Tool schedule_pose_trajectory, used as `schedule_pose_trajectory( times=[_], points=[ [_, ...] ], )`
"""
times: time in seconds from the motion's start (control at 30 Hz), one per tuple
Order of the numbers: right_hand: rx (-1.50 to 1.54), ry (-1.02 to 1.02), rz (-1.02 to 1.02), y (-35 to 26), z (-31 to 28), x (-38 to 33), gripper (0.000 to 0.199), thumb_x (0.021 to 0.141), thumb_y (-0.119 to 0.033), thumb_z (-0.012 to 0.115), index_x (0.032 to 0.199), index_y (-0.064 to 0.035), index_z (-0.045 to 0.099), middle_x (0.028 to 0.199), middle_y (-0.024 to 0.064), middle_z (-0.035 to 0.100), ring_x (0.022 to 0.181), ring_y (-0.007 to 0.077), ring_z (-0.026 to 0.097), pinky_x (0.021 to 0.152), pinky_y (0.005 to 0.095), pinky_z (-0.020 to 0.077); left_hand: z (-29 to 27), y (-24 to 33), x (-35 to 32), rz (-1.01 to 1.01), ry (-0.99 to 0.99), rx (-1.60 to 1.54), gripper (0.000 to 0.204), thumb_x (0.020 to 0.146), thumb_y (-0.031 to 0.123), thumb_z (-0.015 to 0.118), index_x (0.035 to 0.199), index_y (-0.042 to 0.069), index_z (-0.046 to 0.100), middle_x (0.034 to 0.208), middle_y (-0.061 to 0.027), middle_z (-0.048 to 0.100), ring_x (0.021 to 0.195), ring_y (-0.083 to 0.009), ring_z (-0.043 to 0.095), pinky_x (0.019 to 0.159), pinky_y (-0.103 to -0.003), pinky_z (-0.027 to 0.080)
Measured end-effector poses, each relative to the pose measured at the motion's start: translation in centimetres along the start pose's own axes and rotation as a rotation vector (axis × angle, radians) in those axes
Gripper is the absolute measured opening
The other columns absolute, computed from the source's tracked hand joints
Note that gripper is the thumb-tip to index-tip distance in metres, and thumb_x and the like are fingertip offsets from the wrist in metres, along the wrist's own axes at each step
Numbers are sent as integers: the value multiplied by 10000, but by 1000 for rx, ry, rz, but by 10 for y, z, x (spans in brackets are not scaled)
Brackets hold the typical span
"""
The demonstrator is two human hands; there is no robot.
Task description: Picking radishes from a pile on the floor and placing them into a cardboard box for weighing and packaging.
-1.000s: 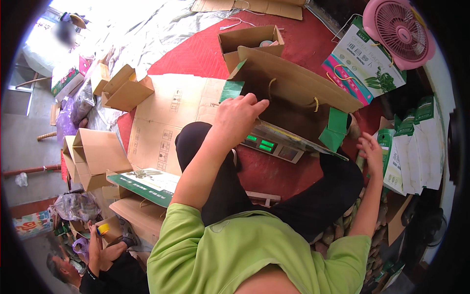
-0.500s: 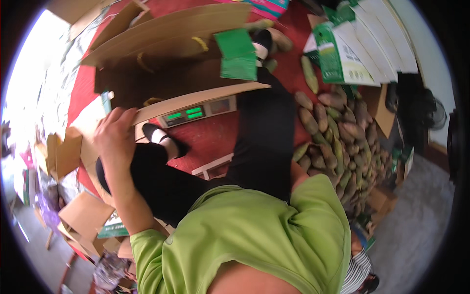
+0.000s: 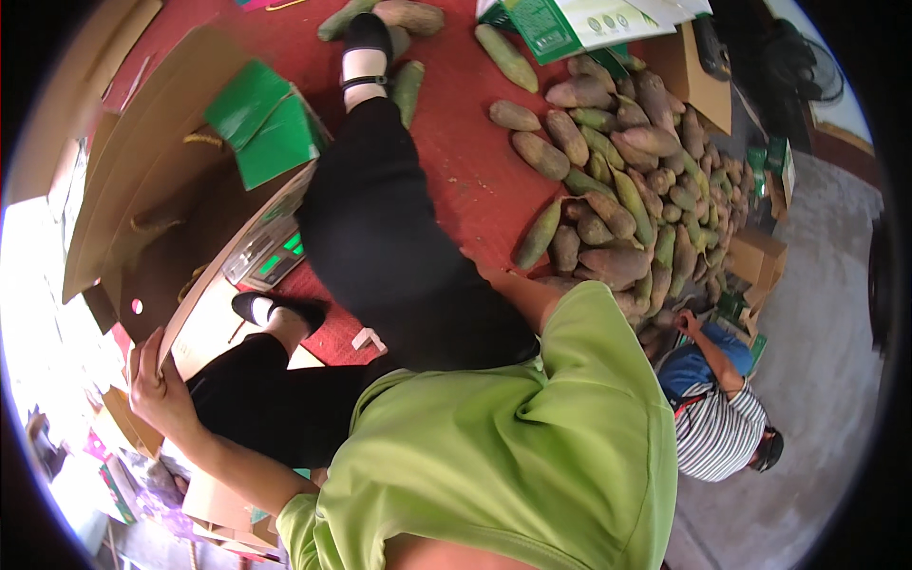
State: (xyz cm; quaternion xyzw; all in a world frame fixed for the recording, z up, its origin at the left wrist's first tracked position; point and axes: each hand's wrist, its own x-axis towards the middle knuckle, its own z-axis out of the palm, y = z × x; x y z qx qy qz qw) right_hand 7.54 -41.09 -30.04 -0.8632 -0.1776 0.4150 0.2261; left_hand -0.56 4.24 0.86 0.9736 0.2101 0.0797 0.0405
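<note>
My left hand [image 3: 160,391] has its fingers bent over the near edge of a large open cardboard box [image 3: 180,228]. The inside of the box is brown, with yellow cord showing on its walls and a green end flap [image 3: 261,119] turned outward. Beneath its near wall is a scale [image 3: 271,249] with lit green digits, partly covered. My right forearm [image 3: 527,296] reaches down behind my thigh, and that hand is hidden. Beyond it spreads a big heap of purplish-brown and green radish-like roots [image 3: 617,218].
A few loose roots [image 3: 506,59] lie on the red carpet [image 3: 456,152]. Folded green-and-white cartons [image 3: 560,28] are at the upper right, near a fan [image 3: 807,66]. Another person [image 3: 712,399] in a striped top works beside the heap. More open cartons [image 3: 228,503] stand at lower left.
The view has turned to the right, so the box and scale now sit farther left. The other person shows more fully. My left hand still holds the box edge.
</note>
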Motion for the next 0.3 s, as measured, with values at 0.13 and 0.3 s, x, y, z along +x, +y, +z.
schedule_pose_trajectory(
  times=[0.13, 0.3],
  points=[
    [153, -239, 132, 10, 12, -5, 742, 740, -280, 726, 1384, -87, 413, 1423, 217, 407, 1297, 350, 423, 1066, 441, 348, 1, -3, 1, -34, -57, -27, 205, 803, 29, 653, 995, 81, 700, 893, -55, 674, 794, -216, 660, 685, -319, 507],
    [314, -579, 217, 26, 13, 14, 807, 737, -277, 722, 1432, -110, 346, 1479, 203, 342, 1324, 370, 385, 1089, 439, 322, 2, -13, 1, -36, -59, -27, 181, 859, 59, 642, 1030, 73, 699, 914, -81, 685, 818, -210, 674, 680, -331, 509]
  ],
)
